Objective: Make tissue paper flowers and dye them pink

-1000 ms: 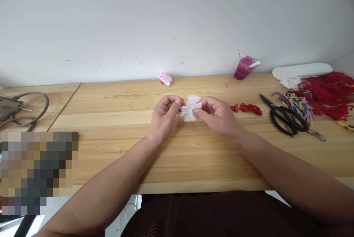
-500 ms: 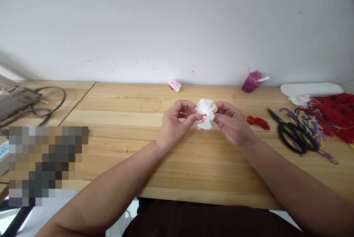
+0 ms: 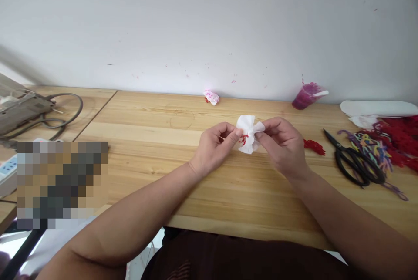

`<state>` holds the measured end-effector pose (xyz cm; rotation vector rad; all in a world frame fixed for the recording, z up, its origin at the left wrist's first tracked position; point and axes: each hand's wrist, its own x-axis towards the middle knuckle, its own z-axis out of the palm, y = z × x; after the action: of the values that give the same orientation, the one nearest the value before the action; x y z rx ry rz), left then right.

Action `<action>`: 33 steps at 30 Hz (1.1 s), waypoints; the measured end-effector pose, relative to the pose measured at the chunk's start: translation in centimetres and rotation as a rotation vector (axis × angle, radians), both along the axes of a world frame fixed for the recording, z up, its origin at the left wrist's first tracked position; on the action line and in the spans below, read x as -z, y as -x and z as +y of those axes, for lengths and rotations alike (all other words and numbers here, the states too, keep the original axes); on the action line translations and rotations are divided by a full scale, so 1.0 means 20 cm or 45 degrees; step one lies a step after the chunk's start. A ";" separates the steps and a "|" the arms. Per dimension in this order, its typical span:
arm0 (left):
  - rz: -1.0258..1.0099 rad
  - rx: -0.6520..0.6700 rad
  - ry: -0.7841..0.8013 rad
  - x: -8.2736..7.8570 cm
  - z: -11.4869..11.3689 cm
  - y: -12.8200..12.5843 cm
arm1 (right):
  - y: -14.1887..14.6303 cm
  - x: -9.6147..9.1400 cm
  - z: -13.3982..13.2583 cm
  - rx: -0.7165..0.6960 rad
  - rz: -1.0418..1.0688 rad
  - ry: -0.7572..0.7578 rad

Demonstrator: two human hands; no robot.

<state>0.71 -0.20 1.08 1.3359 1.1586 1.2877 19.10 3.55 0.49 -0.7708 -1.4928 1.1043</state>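
Above the wooden table, a white tissue-paper flower [image 3: 247,124] with a piece of red yarn [image 3: 243,140] at its middle is held between my two hands. My left hand [image 3: 218,146] pinches its left side between thumb and fingers. On the other side, my right hand [image 3: 284,146] pinches the ruffled right edge. Just beyond the right hand lies a small bundle of red yarn [image 3: 314,146]. Black-handled scissors [image 3: 355,161] rest farther right, their blades pointing away from me.
Along the wall stand a crumpled pink-stained tissue [image 3: 211,96] and a tilted-looking cup of purple liquid [image 3: 306,96]. At right are a white paper roll [image 3: 379,108], coloured yarn scraps [image 3: 372,147] and a red yarn heap [image 3: 400,134]. A power strip [image 3: 9,169] and cables sit left.
My right hand has shifted its pinch on the flower's right edge, and the paper there looks more gathered. The camera view has turned slightly.
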 end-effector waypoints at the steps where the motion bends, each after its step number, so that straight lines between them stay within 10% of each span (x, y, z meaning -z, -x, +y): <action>1: -0.039 0.016 0.043 0.00 0.00 0.00 | 0.00 0.00 -0.01 0.031 -0.039 -0.067; 25: -0.153 0.210 0.406 0.01 0.01 0.00 | 0.01 0.03 -0.05 0.357 -0.382 -0.337; 33: -0.460 0.240 0.518 0.01 0.01 -0.01 | 0.00 0.02 0.00 0.314 -0.285 -0.142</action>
<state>0.90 -0.04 0.90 0.8494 0.9509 1.0349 19.12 3.57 0.04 -0.9958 -1.5811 0.7636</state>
